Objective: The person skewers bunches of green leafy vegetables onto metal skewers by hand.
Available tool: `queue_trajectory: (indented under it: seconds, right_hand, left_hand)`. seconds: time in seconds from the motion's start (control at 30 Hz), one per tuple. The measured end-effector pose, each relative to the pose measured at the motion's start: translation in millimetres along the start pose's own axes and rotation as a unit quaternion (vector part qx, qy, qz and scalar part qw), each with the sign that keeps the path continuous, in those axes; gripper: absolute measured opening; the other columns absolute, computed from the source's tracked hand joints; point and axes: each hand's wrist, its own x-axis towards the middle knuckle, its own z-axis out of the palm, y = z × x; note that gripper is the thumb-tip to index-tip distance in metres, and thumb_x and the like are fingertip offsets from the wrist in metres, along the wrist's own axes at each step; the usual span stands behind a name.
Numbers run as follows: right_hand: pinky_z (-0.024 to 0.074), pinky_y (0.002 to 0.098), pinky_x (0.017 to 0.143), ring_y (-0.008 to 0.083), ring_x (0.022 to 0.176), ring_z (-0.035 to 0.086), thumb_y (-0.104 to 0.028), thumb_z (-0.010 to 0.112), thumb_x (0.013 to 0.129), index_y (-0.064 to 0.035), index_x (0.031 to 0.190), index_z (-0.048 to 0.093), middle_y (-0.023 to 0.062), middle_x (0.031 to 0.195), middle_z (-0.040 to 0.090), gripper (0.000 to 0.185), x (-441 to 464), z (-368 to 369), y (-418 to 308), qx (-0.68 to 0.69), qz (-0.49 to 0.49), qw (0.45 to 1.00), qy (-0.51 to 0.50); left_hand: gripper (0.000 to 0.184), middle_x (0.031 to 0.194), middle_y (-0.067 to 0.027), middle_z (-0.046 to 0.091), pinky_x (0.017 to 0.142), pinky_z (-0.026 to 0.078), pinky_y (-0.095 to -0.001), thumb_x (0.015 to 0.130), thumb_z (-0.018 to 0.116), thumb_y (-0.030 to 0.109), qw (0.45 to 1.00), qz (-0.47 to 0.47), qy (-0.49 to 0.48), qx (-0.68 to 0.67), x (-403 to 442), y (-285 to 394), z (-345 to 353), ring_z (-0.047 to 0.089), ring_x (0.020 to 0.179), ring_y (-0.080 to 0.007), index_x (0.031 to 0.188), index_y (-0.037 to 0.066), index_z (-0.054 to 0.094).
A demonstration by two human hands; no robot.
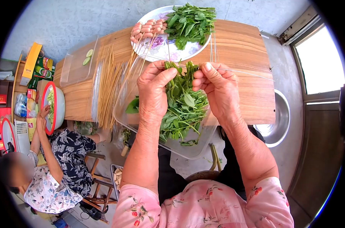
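Observation:
Over a see-through plastic tub (197, 155), both hands are raised close together. My left hand (153, 89) is closed around the stem ends of some leafy greens (187, 99), thumb and forefinger pinching them. My right hand (220, 81) pinches a thin metal skewer (252, 73), which sticks out to the right past the fingers. Its other end runs towards the stems; whether it pierces them is hard to see. More loose greens (180, 123) lie in the tub beneath the hands.
On the wooden table (241, 45) stands a plate (157, 56) with sausages on sticks (149, 28) and skewered greens (191, 22). Bamboo skewers (108, 91) lie left, beside a container with cucumber slices (88, 57). A metal basin (281, 117) is right. Another person (50, 178) sits left at a red-rimmed bowl (59, 108).

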Motion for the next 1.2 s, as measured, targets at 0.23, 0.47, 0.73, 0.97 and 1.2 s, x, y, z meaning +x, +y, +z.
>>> queue_trajectory:
  seconds: [0.23, 0.47, 0.73, 0.97, 1.2]
  right_hand:
    - [0.0509, 0.0273, 0.054, 0.0152, 0.058, 0.06, -0.012, 0.06, 0.085, 0.001, 0.087, 0.061, 0.0091, 0.071, 0.063, 0.014, 0.8, 3.3, 6.3, 0.007, 0.009, 1.0, 0.0]
    - [0.05, 0.0265, 0.054, 0.0148, 0.057, 0.06, -0.013, 0.061, 0.085, 0.0009, 0.087, 0.062, 0.0089, 0.07, 0.063, 0.014, 2.7, 2.7, 3.2, -0.001, 0.009, 1.0, 0.007]
    - [0.0495, 0.0261, 0.053, 0.0143, 0.056, 0.059, -0.014, 0.061, 0.085, 0.0006, 0.089, 0.061, 0.0086, 0.07, 0.063, 0.015, 2.0, 0.4, 6.3, 0.014, 0.012, 1.0, 0.01]
    - [0.0493, 0.026, 0.053, 0.0142, 0.056, 0.059, -0.014, 0.061, 0.085, 0.0004, 0.088, 0.061, 0.0083, 0.07, 0.063, 0.015, 1.1, -0.9, 6.9, 0.015, 0.014, 1.0, 0.012]
    - [0.049, 0.0256, 0.053, 0.014, 0.055, 0.058, -0.014, 0.06, 0.086, 0.0003, 0.088, 0.061, 0.0079, 0.069, 0.063, 0.015, 5.3, -5.2, 4.9, 0.014, 0.007, 1.0, 0.004]
  left_hand:
    - [0.017, 0.085, -0.0041, 0.063, 0.076, 0.045, -0.0241, 0.074, 0.063, -0.001, 0.999, -0.035, -0.012, 0.022, 1.2, -5.0, -2.5, 0.057, 0.076, -0.0097, 0.091, 0.0, 0.06]
    - [0.016, 0.085, -0.0029, 0.062, 0.076, 0.044, -0.0234, 0.074, 0.064, -0.003, 1.0, -0.002, 0.011, -0.012, 4.7, -2.6, -6.9, 0.056, 0.077, -0.0096, 0.089, 0.0, 0.062]
    - [0.016, 0.082, -0.0048, 0.064, 0.072, 0.046, -0.0213, 0.074, 0.067, -0.002, 1.0, -0.02, 0.011, 0.003, 1.6, -3.5, -8.1, 0.058, 0.075, -0.0096, 0.09, -0.001, 0.064]
    - [0.016, 0.081, -0.0062, 0.065, 0.072, 0.047, -0.0212, 0.073, 0.069, -0.002, 0.999, -0.03, 0.011, 0.016, 0.7, -2.5, -6.8, 0.06, 0.074, -0.0103, 0.088, -0.001, 0.064]
    - [0.016, 0.084, -0.0068, 0.066, 0.071, 0.047, -0.0213, 0.074, 0.068, -0.001, 1.0, 0.002, 0.02, 0.018, 3.0, -1.9, -3.5, 0.059, 0.075, -0.0096, 0.089, 0.0, 0.063]
